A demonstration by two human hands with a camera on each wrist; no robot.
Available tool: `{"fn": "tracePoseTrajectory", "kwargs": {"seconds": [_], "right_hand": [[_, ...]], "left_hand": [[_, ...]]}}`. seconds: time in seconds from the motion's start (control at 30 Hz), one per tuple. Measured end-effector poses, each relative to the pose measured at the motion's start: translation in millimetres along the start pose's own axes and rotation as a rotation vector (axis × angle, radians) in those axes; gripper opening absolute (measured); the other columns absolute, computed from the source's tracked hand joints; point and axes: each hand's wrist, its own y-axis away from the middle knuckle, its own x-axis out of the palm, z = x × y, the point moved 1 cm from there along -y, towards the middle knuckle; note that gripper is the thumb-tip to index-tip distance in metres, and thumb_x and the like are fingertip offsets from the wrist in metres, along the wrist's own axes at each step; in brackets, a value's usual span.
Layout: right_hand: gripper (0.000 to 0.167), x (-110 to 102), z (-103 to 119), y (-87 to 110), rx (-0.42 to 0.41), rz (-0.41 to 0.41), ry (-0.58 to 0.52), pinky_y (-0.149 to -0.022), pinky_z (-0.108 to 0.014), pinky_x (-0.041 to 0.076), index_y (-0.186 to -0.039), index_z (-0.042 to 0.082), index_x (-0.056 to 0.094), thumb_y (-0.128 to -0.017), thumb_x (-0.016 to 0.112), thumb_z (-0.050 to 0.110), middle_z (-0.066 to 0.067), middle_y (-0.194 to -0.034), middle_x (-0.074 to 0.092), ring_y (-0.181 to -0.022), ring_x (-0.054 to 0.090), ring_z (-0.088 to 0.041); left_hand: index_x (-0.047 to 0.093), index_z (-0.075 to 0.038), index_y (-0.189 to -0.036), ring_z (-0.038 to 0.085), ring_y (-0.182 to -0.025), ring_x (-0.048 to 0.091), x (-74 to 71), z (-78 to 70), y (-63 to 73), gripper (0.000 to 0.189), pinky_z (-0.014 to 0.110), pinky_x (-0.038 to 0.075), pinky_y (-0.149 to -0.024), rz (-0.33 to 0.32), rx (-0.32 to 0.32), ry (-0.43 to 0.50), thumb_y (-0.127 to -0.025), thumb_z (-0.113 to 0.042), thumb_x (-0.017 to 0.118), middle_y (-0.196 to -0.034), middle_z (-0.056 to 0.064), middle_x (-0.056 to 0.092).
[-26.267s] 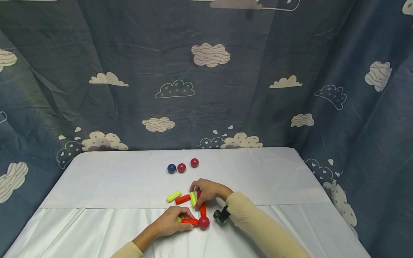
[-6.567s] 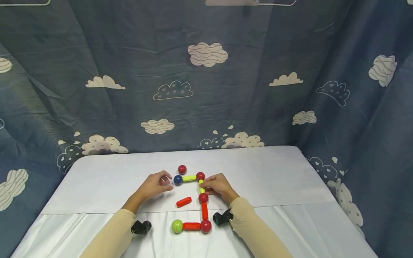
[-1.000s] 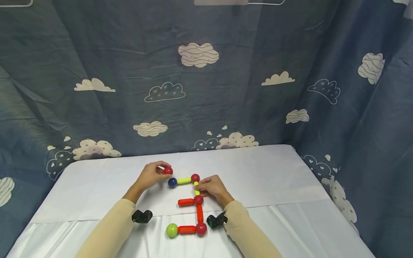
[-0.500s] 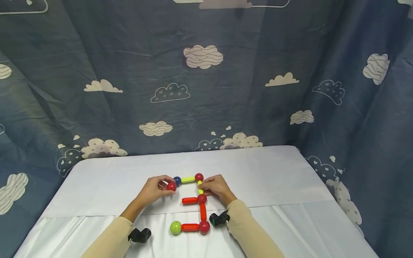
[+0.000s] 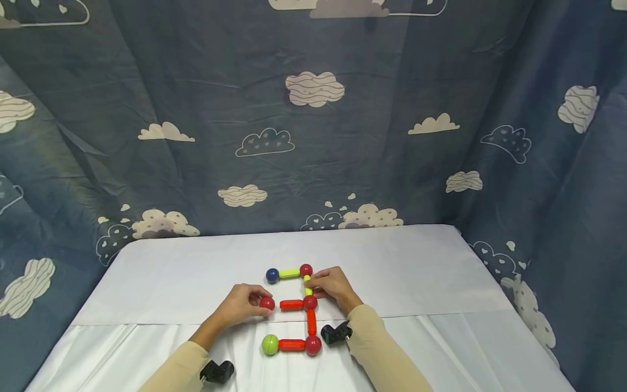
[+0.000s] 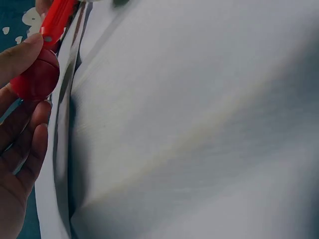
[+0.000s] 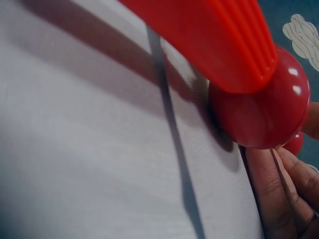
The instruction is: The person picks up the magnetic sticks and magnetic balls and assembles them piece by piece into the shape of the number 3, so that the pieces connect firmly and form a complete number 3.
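In the head view my left hand (image 5: pixel 242 306) pinches a red ball (image 5: pixel 266 303) between thumb and fingers. That ball is beside the free left end of the middle red rod (image 5: pixel 292 305); in the left wrist view the ball (image 6: pixel 37 77) lies against or very close to the rod end (image 6: pixel 56 22). My right hand (image 5: pixel 335 286) pinches the upright yellow-green rod (image 5: pixel 307 284), which runs between the top red ball (image 5: pixel 306 270) and the middle red ball (image 5: pixel 310 302). Below, another red rod (image 5: pixel 311 322) leads to the corner red ball (image 5: pixel 313 345).
A blue ball (image 5: pixel 272 275) ends the top yellow-green rod (image 5: pixel 289 273). At the bottom left, a green ball (image 5: pixel 270 344) joins a red rod (image 5: pixel 292 345). All lie on a white-covered table (image 5: pixel 416 272) before a cloud-patterned curtain (image 5: pixel 196 109).
My left hand has carried the red ball from behind the blue ball towards me, to the middle red rod's left end. Earlier, that rod lay loose and was then attached. My right hand keeps its pinch.
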Motion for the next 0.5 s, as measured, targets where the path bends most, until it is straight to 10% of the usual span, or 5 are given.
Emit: {"fn": "tracePoseTrajectory", "kwargs": {"seconds": [0.5], "right_hand": [[0.025,-1.3,-1.3,1.7,-0.013,0.014,-0.031,-0.058,-0.027,0.054,-0.093,-0.003,0.072,-0.074,0.082,0.010,-0.006,-0.077,0.069,-0.063,0.065,-0.011]], "left_hand": [[0.071,-0.010,-0.099,0.013,-0.072,0.051,14.0,2.4,-5.0,0.032,0.023,0.041,-0.063,0.019,0.035,0.030,-0.072,-0.020,0.084,-0.077,-0.006,0.060]]}}
